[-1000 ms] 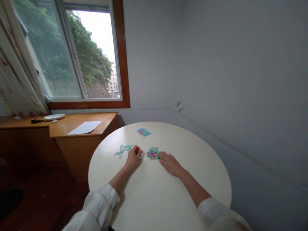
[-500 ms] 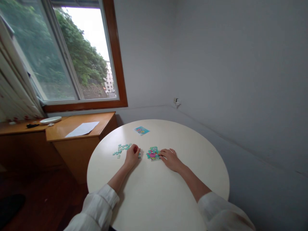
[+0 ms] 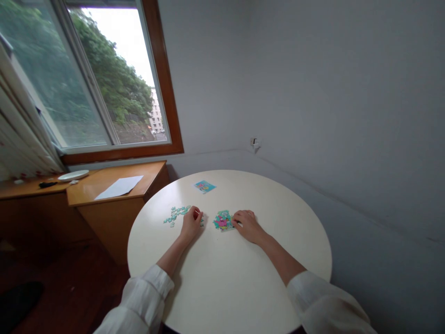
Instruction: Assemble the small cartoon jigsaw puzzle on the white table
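On a round white table (image 3: pixel 229 278) lies a small, partly joined jigsaw (image 3: pixel 222 220) in teal and pink. My right hand (image 3: pixel 246 223) rests at its right edge with the fingers curled in, fingertips touching the puzzle. My left hand (image 3: pixel 192 223) lies to the puzzle's left, fingers closed in a loose pinch; whether a piece is in them is too small to see. Several loose teal pieces (image 3: pixel 175 214) are scattered just left of that hand. A small picture card (image 3: pixel 204 186) lies farther back on the table.
A wooden desk (image 3: pixel 104 190) stands to the left under the window, with a sheet of paper (image 3: pixel 120 186) and a white plate (image 3: pixel 73 175) on it. Grey walls meet in a corner behind the table. The dark wooden floor (image 3: pixel 52 287) shows at the lower left.
My right hand's fingers have curled in from flat and drawn up against the puzzle's right edge. The left hand has stayed by the loose pieces. The view has shifted slightly.
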A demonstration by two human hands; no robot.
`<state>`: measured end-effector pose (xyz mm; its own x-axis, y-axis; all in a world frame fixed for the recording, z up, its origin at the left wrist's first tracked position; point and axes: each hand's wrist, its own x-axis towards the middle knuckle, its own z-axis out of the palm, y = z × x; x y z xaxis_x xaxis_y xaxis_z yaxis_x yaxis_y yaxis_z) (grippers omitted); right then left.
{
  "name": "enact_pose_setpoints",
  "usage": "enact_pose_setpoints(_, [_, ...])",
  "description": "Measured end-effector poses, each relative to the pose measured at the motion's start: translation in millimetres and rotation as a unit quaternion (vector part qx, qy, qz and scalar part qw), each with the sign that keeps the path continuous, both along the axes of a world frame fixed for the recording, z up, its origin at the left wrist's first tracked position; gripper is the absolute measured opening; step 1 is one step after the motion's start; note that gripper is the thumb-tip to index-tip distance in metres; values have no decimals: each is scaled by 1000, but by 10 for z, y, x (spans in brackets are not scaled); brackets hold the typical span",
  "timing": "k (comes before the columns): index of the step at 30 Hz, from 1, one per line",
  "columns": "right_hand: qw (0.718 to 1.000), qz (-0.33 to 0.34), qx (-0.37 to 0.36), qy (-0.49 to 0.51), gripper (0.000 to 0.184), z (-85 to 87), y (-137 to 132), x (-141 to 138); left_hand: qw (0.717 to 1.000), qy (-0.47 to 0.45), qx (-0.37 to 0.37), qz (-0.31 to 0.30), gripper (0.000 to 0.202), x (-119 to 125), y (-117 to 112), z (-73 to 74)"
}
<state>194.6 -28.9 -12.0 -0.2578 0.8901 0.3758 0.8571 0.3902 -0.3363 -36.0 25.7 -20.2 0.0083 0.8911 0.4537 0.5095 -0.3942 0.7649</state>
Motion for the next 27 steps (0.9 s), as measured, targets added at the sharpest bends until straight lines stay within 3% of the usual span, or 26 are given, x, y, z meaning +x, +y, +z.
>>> enact_pose_setpoints(5, [996, 16, -70, -44, 42, -77, 18, -17, 1000, -16, -5, -11, 12, -6, -3, -9])
enact_pose_setpoints(10, [990, 31, -124, -61, 44, -109, 49, -13, 999, -30, -11, -30, 12, -11, 2, -22])
enact_pose_setpoints(17, [996, 25, -75, -28, 35, -77, 58, -15, 999, -25, -14, -44, 26, -29, 20, -21])
enact_pose_setpoints(27, [999, 29, -18, 20, 25, 69, 1, -42, 997, -19, -9, -68, 24, -40, 32, -37])
